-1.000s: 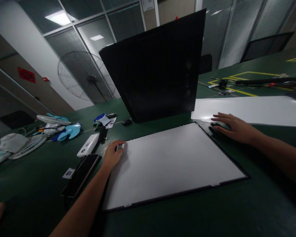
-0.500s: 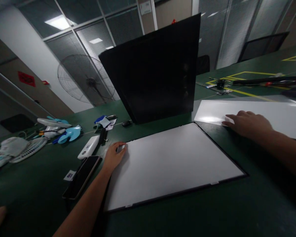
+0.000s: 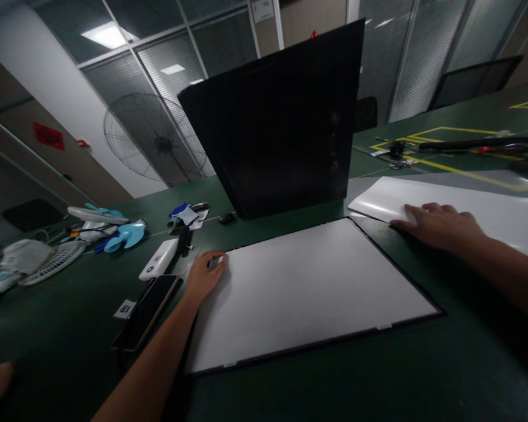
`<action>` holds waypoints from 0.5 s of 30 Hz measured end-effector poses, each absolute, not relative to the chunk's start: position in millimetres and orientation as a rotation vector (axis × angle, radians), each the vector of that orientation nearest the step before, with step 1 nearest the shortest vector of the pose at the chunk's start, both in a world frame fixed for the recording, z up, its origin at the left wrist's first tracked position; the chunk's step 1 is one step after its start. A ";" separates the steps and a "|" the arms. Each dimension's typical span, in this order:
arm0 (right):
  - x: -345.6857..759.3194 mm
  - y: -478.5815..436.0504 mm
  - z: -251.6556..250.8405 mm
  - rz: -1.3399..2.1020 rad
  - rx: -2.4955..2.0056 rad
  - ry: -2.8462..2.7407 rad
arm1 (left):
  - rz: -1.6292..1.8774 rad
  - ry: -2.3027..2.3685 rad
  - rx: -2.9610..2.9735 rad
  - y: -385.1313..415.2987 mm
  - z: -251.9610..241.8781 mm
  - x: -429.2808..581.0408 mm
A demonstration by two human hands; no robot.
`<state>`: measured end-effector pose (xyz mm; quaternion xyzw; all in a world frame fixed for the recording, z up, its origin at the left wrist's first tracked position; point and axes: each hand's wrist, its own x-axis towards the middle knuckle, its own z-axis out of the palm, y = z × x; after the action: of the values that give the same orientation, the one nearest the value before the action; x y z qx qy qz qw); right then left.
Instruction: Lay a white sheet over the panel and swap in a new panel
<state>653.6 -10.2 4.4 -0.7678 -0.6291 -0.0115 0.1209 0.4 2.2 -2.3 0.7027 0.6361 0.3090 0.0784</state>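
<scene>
The right hand (image 3: 444, 225) appears to pinch the near edge of a glossy white sheet (image 3: 501, 214), right of a black-framed white panel (image 3: 303, 293) on the green counter (image 3: 334, 387); the left hand (image 3: 201, 276) rests at the panel's far-left corner, its grip uncertain; the step seems to be taking up the sheet; moving it would call for even, crease-free support; a card (image 3: 124, 309) reads 18 or 81.
</scene>
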 end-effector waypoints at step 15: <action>571.0 -67.4 70.9 -0.563 -2.112 -1.838 | 0.944 1.903 2.104 -0.6 1.7 3.2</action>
<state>571.0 -67.4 70.9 -0.7321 -0.6369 -0.1953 0.1423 3.2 -0.6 1.7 0.7016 0.6347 0.3148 0.0758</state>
